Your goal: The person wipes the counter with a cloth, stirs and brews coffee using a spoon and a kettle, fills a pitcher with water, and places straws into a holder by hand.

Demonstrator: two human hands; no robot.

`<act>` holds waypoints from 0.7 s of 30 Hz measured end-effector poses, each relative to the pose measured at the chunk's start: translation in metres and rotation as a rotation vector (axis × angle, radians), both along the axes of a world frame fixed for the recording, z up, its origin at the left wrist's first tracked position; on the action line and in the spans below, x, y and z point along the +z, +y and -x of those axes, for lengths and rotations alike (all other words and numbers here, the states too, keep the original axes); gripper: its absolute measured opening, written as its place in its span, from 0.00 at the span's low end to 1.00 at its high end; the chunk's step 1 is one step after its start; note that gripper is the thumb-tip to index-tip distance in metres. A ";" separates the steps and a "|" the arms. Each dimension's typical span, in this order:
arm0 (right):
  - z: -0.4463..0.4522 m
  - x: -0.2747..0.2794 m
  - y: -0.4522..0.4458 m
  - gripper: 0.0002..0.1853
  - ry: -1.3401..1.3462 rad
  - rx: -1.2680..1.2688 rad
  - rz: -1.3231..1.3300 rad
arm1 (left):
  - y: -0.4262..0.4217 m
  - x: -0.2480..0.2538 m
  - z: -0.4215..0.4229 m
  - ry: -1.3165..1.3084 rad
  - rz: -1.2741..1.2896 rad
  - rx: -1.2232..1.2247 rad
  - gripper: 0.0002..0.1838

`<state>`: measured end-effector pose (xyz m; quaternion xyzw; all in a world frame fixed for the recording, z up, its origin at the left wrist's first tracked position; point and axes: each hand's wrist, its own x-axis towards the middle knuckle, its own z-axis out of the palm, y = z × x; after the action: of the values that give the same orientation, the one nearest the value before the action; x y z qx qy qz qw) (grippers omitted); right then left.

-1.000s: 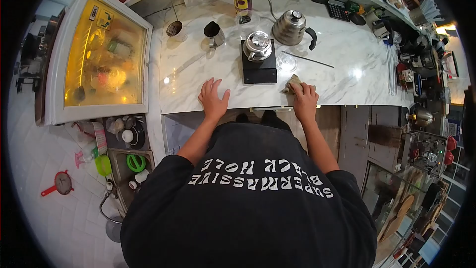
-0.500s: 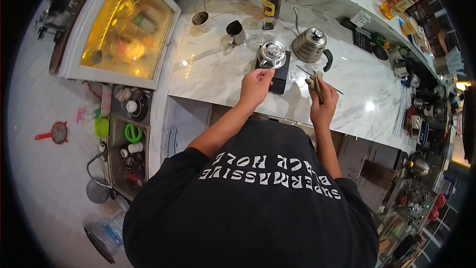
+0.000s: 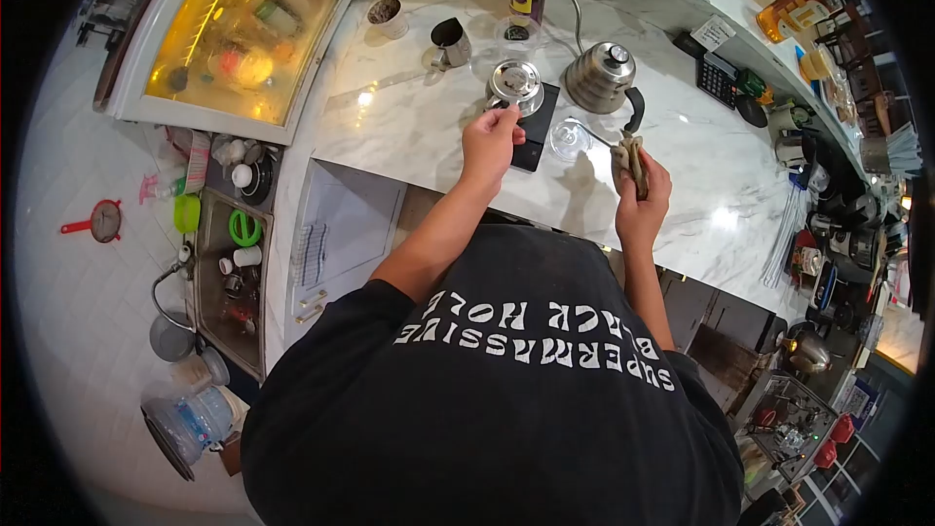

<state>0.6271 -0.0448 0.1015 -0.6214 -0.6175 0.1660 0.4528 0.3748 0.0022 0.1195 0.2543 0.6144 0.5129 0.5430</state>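
The round pot [image 3: 516, 86] sits at the far left part of the black scale [image 3: 529, 154] on the desk [image 3: 390, 117], directly ahead of the nearer left hand [image 3: 490, 146], closed on its near side, while the right hand [image 3: 645, 197] grips a crumpled cloth [image 3: 628, 164].

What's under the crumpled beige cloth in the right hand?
Around the crumpled beige cloth, white marble counter shows, and a thin dark rod leads to its left edge. The cloth and right hand cover whatever lies directly underneath.
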 end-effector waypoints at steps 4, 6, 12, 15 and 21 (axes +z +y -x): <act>-0.009 -0.003 -0.002 0.25 0.044 -0.013 0.013 | 0.000 0.002 -0.001 -0.036 -0.034 0.023 0.15; -0.011 -0.003 -0.003 0.25 0.043 -0.007 0.024 | 0.000 -0.001 -0.002 -0.055 -0.064 0.033 0.13; -0.010 -0.010 -0.005 0.24 0.059 -0.036 0.000 | 0.005 -0.012 -0.005 -0.072 -0.181 0.033 0.10; -0.009 -0.007 -0.007 0.24 0.071 -0.057 -0.001 | 0.005 -0.006 -0.007 -0.068 -0.220 -0.008 0.09; -0.013 -0.001 -0.016 0.23 0.207 -0.154 -0.009 | -0.025 0.001 -0.006 0.027 -0.285 -0.260 0.08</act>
<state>0.6401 -0.0603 0.1003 -0.6445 -0.5188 0.1911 0.5281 0.3804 -0.0230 0.1203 0.4125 0.5047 0.5169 0.5549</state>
